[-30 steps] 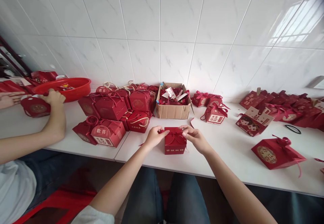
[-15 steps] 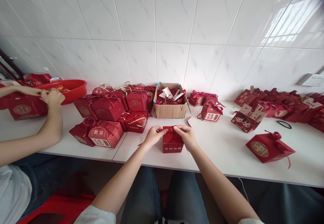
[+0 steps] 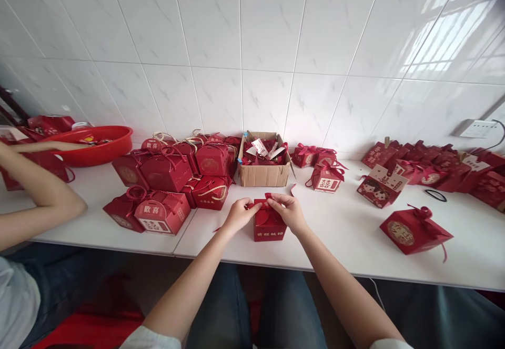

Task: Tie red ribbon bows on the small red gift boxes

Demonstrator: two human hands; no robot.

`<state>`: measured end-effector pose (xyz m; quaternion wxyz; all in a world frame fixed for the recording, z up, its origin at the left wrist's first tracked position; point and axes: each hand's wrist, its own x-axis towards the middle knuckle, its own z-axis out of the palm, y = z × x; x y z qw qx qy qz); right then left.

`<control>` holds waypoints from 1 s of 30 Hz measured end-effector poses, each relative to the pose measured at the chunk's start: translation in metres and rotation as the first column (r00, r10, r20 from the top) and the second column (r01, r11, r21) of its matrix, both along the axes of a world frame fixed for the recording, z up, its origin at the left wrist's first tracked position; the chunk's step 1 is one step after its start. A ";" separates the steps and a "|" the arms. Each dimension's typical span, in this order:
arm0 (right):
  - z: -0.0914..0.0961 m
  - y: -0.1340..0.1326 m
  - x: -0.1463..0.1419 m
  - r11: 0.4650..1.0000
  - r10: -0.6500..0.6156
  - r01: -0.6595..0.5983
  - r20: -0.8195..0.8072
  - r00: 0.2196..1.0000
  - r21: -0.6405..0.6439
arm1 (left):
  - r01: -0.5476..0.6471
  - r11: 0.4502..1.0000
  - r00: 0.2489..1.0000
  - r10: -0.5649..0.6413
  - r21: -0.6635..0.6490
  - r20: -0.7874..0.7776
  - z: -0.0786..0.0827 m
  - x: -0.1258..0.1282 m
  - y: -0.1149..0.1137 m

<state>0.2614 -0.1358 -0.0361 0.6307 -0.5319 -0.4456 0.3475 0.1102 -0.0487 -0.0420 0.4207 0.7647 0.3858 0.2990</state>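
Note:
A small red gift box (image 3: 269, 232) with gold lettering stands upright on the white table in front of me. A red ribbon (image 3: 266, 214) crosses its top. My left hand (image 3: 239, 214) pinches the ribbon at the box's upper left corner, fingers closed. At the upper right, my right hand (image 3: 289, 211) is closed in a pinch on the ribbon too, with a short loop or end showing by the fingertips. The fingers partly hide the box's top, so how the ribbon is knotted there is unclear.
Stacked red boxes (image 3: 168, 170) with cords stand to the left. A cardboard carton (image 3: 263, 176) with ribbons and tags sits behind my hands. Right of it are more boxes (image 3: 326, 176) and a tilted ribboned box (image 3: 414, 230). A co-worker's arm (image 3: 47, 196) reaches near a red basin (image 3: 98, 151).
My hands stay at the box top, with the right fingers slightly shifted and a ribbon end now showing. The co-worker's arm has moved left. The view has shifted slightly.

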 end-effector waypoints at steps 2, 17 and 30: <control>0.003 -0.002 -0.001 1.000 -0.021 0.021 0.031 0.999 -0.010 | 0.026 0.999 1.000 -0.027 -0.037 -0.013 0.003 -0.003 0.001; 0.006 0.001 -0.001 0.991 -0.059 0.094 0.319 0.946 -0.096 | 0.421 0.807 0.870 -0.232 0.413 -0.435 0.093 -0.038 0.002; 0.014 0.000 -0.003 0.985 0.160 -0.126 0.378 0.912 -0.115 | 0.175 0.795 0.983 -0.110 0.580 -0.147 0.078 0.034 0.021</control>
